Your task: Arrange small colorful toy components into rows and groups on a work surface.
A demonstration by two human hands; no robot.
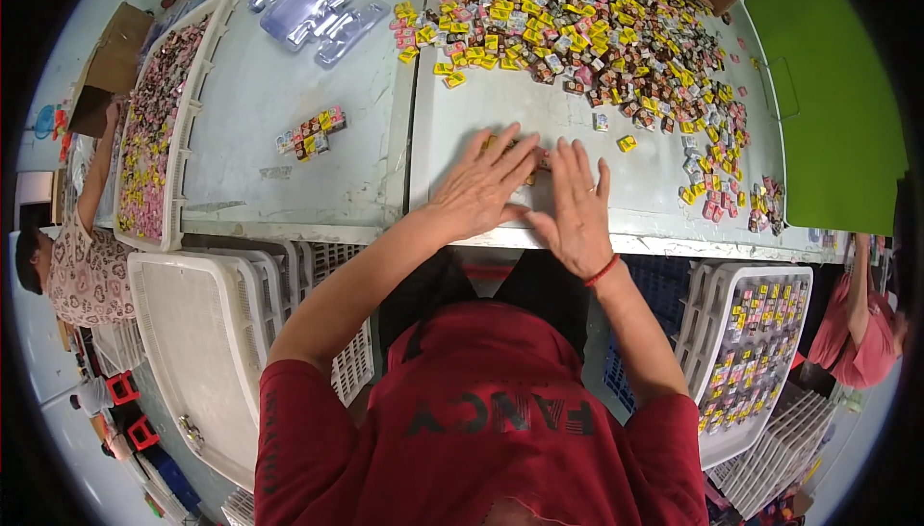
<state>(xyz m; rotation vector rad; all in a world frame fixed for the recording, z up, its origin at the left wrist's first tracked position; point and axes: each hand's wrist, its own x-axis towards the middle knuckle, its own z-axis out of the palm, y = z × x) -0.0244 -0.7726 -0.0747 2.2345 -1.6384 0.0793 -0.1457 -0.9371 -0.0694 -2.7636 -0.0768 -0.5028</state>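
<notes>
Small boxes [544, 158], and a few of them sit right under my fingertips, close to the near edge of the worktable [289, 199]! My left hand [472, 194] slants in from one side, my right hand [580, 213] from the other, thumbs almost meeting. Fingers are stretched long and loosely parted on both, no fist, no pinch that shows; whether the tips press on those boxes I can't tell, because my own hands cover most of them.

So what's the score? Over on my left, a compact cluster [313, 131] lies with its pieces side by side, yellow, pink and brown packed together: that looks like one group made up. Down on my right, the white tray [736, 451] carries row upon row of neat groups, so I'd call a good stretch of the work done. The group under my hands seems only partly formed, though how many pieces it has is hidden.

And what's left? Plenty! That big loose heap [577, 25] sprawls across the far side of the table, all jumbled, trailing down along the right edge, with a lone yellow box [628, 143] sitting out in front of it. Clear plastic packaging [310, 6] lies beyond the cluster, apart from it, with no boxes that I can make out inside. By my reckoning, far more is unsorted than grouped on this table.
</notes>
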